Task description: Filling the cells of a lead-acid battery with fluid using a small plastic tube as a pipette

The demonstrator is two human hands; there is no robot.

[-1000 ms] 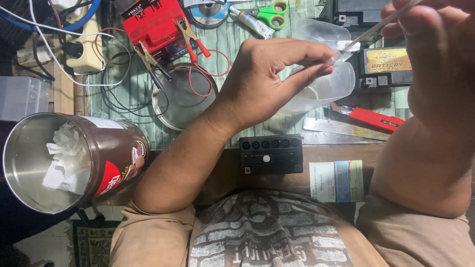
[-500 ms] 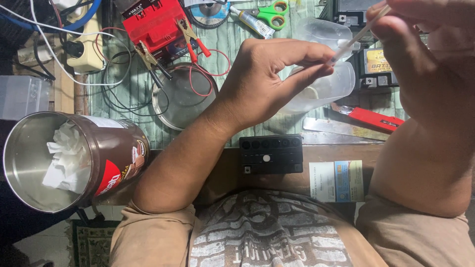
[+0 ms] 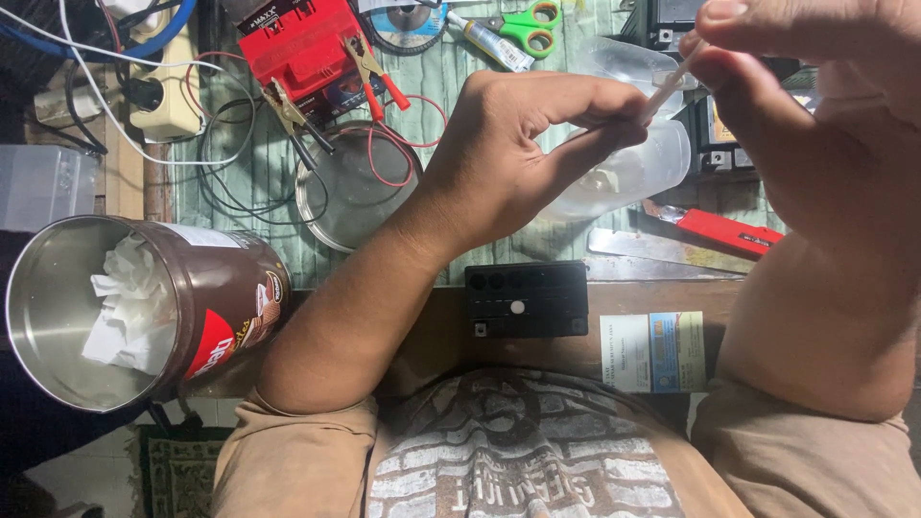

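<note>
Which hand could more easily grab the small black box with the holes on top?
Probably the left hand. It hovers almost straight above the small black box with round holes, pinching only one end of the thin pale stick. The right hand holds the stick's other end, raised and farther off to the side.

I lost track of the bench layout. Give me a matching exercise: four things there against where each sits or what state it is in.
Things:
1. brown tin
2. scissors
3. thin stick
4. black block

Places or states:
A. pinched between left hand and right hand
B. near table edge, by the person's chest
C. far edge, green handles
D. lying sideways, white paper inside

Pairs: 1-D, 2-C, 3-A, 4-B
</note>
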